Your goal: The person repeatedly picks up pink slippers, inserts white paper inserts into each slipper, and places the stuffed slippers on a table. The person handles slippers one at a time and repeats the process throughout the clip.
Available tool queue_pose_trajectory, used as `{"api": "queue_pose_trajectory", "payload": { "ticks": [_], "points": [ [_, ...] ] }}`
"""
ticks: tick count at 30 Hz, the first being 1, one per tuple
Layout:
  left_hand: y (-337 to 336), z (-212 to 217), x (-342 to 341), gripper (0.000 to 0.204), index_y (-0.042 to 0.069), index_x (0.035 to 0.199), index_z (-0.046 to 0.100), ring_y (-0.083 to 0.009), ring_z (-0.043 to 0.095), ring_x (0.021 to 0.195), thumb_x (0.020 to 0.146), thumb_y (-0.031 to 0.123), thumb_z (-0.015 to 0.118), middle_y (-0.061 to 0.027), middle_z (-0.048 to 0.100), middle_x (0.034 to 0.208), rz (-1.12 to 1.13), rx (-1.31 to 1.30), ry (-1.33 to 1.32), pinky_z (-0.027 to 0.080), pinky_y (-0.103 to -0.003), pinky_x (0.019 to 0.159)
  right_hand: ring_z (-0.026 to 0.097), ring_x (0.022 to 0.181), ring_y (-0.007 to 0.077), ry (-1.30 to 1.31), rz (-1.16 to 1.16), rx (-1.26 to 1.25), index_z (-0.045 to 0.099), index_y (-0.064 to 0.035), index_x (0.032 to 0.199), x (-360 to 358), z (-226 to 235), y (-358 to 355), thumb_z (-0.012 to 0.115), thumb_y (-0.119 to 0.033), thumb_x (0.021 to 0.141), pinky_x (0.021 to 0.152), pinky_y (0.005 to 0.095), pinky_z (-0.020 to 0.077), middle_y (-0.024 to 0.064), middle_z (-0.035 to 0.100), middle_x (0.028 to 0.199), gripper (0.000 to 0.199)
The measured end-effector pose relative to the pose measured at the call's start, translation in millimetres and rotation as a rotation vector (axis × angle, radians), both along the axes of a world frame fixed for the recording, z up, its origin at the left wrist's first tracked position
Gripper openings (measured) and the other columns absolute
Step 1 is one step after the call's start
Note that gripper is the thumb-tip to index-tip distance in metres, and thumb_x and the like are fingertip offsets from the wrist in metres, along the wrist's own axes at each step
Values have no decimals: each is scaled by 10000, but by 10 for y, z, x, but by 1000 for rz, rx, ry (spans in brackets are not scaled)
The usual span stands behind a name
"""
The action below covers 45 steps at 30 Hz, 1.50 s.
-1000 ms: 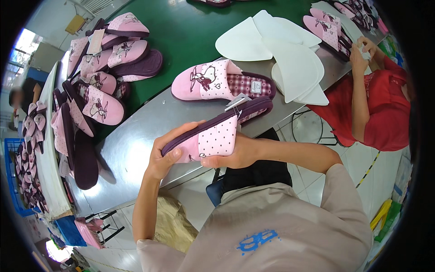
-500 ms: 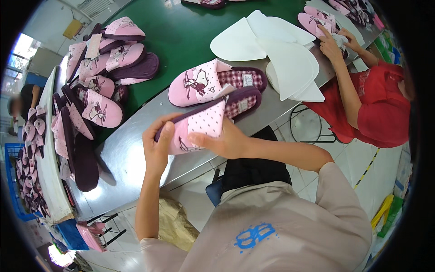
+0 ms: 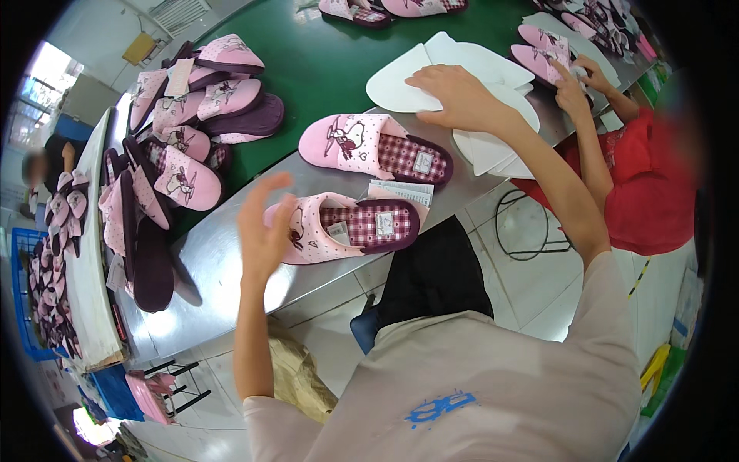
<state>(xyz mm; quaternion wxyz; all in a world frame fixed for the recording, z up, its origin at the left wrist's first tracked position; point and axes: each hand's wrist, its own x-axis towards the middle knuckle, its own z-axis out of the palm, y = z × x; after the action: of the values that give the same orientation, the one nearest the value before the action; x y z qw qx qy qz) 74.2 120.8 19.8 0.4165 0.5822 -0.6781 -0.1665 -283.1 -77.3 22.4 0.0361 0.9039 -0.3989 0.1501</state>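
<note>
Two pink slippers with plaid insoles and dark soles lie on the metal tabletop before me. At the toe of the nearer slipper, my left hand is open, its fingers apart. The farther slipper lies just beyond it, with a printed tag between the two. My right hand reaches over a fanned pile of white sole-shaped sheets. Its fingers stretch out on the top sheet, with no clear grip on it.
Stacked slippers crowd the left side on the green surface. More slippers lie at the far edge. To the right, a person in red handles a pair of pink slippers. A stool stands below the table edge.
The slipper held in both hands now lies sole down on the metal. My left hand has let go, and my right hand has moved away and right onto the white sheets.
</note>
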Motion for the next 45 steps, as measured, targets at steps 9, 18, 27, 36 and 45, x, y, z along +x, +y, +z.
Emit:
{"api": "queue_pose_trajectory", "payload": {
  "ticks": [9,18,27,36,45],
  "points": [
    [-22,-18,-433,344,60,989,745,-355,688,954,692,127,584,-132,750,971,-360,-126,-206,500,-456,958,667,1213,286,33,45,-108,677,-130,1379,96,-246,-438,653,-161,982,1224,512,352,97,738,1221,398],
    [9,-103,-491,288,75,891,772,-274,700,870,678,-37,613,-58,755,907,-427,-252,-190,532,-396,845,551,1429,319,-562,154,-264,724,-136,1358,141,178,-96,563,-109,1064,1248,501,334,87,704,1384,337],
    [124,45,-672,260,79,1000,771,-280,653,874,812,-40,637,-61,710,874,-300,-177,-222,470,-413,933,481,1475,353,-498,259,-258,687,-216,1421,51,-351,-373,670,93,866,1235,471,366,139,506,1585,636],
    [188,66,-573,429,2,1357,632,-253,666,1006,939,84,587,-127,723,1140,-300,21,172,481,-409,1009,658,624,101,-1369,32,584,612,8,1306,193,248,683,699,-260,1053,448,221,436,69,730,1014,379],
    [435,319,-876,1134,-17,1615,356,-303,536,1403,779,559,863,-201,508,1539,-294,84,785,445,-453,1142,566,598,52,-1242,63,1271,641,31,1304,-109,210,1894,818,-395,949,500,218,448,37,713,948,582]
  ]
}}
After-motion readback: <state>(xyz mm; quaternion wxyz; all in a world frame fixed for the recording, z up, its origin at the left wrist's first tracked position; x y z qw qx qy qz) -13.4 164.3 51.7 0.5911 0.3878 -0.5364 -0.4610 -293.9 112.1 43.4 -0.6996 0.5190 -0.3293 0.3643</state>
